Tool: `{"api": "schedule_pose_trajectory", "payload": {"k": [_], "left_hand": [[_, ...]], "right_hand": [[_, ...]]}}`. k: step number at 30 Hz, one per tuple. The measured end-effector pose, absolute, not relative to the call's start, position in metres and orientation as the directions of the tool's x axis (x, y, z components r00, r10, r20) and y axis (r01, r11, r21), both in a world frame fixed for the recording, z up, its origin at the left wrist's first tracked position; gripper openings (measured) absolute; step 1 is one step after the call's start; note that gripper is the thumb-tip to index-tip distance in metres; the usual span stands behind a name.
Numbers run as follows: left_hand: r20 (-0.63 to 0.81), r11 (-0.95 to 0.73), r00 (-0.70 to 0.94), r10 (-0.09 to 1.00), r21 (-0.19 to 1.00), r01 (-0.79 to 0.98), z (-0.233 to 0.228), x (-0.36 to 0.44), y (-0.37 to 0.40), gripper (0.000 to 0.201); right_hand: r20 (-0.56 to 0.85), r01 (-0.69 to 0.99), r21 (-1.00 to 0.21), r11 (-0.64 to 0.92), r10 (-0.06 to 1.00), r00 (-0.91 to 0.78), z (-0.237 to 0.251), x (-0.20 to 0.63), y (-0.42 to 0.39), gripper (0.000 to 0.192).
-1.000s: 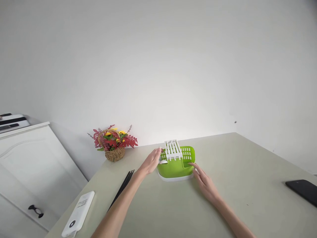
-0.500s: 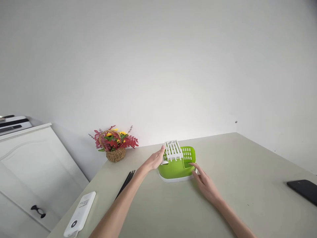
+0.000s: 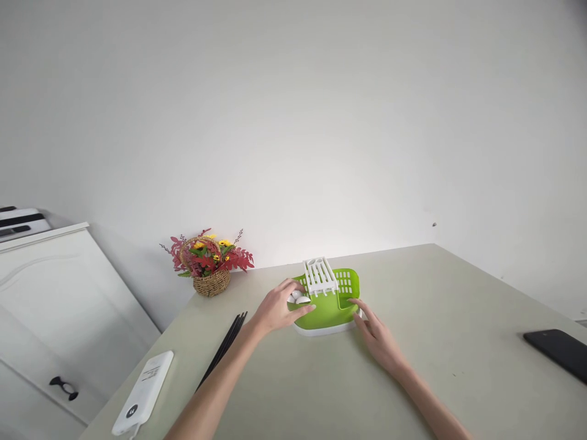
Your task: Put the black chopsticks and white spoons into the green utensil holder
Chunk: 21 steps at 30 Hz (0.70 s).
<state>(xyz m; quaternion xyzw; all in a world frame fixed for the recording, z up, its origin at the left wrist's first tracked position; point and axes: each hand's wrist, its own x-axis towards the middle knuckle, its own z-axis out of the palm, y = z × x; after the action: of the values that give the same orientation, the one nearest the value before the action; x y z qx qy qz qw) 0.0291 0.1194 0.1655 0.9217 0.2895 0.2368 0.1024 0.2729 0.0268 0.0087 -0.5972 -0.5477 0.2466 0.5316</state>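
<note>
Both arms outstretched, left hand (image 3: pixel 275 307) curled, right hand (image 3: pixel 378 335) flat

Bright green plastic cutlery drainer basket (image 3: pixel 328 310) with slotted back wall stands upright on pale table, far centre, on white plastic base tray (image 3: pixel 323 330) showing under front edge. White ribbed plastic insert (image 3: pixel 320 276) sits across top, left of middle. White rounded spoon bowls (image 3: pixel 298 297) lie in left compartment; exact count is unclear.
</note>
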Motion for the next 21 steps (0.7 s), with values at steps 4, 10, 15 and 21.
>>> {"api": "schedule_pose_trajectory", "payload": {"k": [4,10,15,21], "left_hand": [[0.403,-0.816,0.710,0.578,0.250,0.521,0.159,0.029,0.129,0.038],[0.328,-0.839,0.773,0.543,0.166,0.518,0.159,0.033,0.144,0.044],[0.292,-0.900,0.851,0.436,0.128,0.417,0.163,0.036,0.150,0.049],[0.414,-0.902,0.813,0.409,0.047,0.430,0.162,0.031,0.150,0.052]], "right_hand": [[0.303,0.401,-0.900,0.173,0.909,0.288,0.008,0.273,0.027,0.055],[0.277,0.403,-0.904,0.147,0.917,0.286,0.011,0.272,0.026,0.056],[0.250,0.375,-0.917,0.135,0.927,0.278,0.012,0.271,0.025,0.055],[0.267,0.375,-0.915,0.148,0.920,0.288,0.011,0.272,0.025,0.056]]}}
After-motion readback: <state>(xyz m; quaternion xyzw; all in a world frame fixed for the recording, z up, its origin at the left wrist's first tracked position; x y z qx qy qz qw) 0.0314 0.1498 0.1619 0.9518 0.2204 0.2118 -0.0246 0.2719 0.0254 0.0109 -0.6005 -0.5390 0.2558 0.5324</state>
